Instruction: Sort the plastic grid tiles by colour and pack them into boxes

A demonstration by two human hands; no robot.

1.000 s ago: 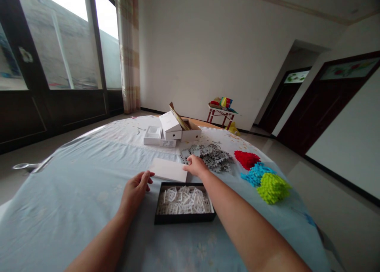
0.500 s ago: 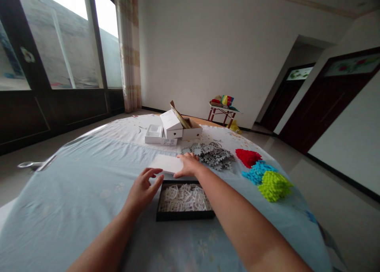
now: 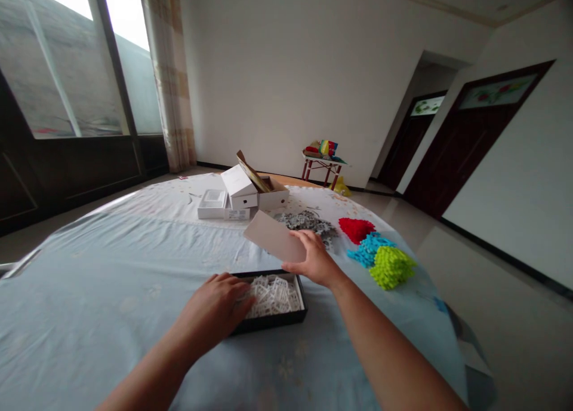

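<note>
My right hand [image 3: 314, 260] grips a flat pale rectangular panel [image 3: 274, 236], which looks like a thin box lid. It is held tilted up off the table, thumb below and fingers along its right end. Just in front of it, a shallow black box [image 3: 280, 321] stands on the tablecloth, full of white openwork plastic pieces [image 3: 278, 296]. Over the left part of that box lies my left hand [image 3: 224, 300], thumb and fingers a little apart, fingertips at the pieces. Nothing shows in it. Behind the panel is a heap of grey interlocking pieces [image 3: 305, 220], partly covered.
Piles of red [image 3: 356, 229], blue [image 3: 370, 248] and lime-green pieces [image 3: 392, 267] lie to the right. Several white cartons [image 3: 239, 184] are stacked at the back of the round cloth-covered table [image 3: 134, 261]. A small side table [image 3: 323, 160] stands by the wall.
My right hand has lifted the pale panel from the table and tilted it up. My left hand has moved from beside the box to over its left part. The view has turned slightly right.
</note>
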